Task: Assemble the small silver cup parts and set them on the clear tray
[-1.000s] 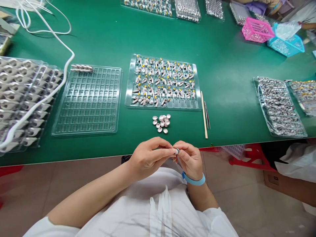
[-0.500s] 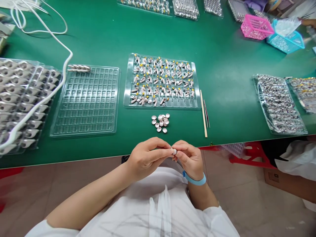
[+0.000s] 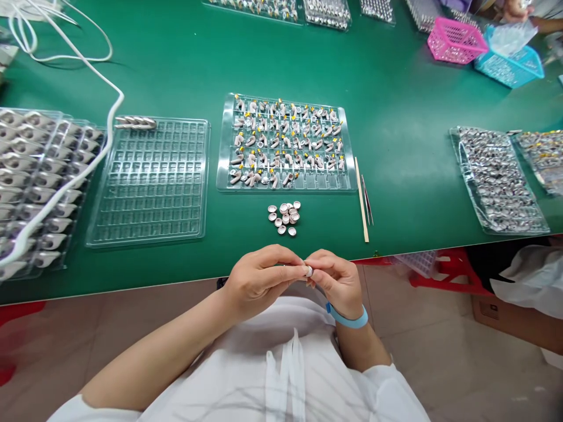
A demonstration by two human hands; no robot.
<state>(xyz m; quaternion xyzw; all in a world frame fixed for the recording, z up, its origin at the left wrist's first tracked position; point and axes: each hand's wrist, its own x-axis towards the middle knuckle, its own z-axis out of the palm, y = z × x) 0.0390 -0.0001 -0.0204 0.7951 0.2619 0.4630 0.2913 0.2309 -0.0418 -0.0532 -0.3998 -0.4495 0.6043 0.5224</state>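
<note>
Just in front of the table edge, my left hand [image 3: 259, 280] and my right hand [image 3: 338, 282] meet fingertip to fingertip. Both pinch a small round silvery part [image 3: 309, 271], mostly covered by the fingers. A little beyond them lies a loose pile of small round metal caps [image 3: 285, 217]. Behind the pile, a clear plastic tray [image 3: 225, 170] carries rows of small curved grey parts with yellow bits. To its right, a flat wooden stick [image 3: 361, 199] and a pair of tweezers [image 3: 368, 199] lie side by side.
At left, a clear tray [image 3: 145, 234] bears a few grey parts, beside stacked trays of larger grey pieces [image 3: 41, 194]. A white cable [image 3: 115, 108] crosses there. Filled trays [image 3: 501, 181], a pink basket [image 3: 457, 42] and a blue basket [image 3: 505, 65] stand at right. Another person's hand [image 3: 518, 10] shows top right.
My hands hold almost the same pinch on the small round part. The view has shifted slightly. Another person's hand has come into sight at the top right.
</note>
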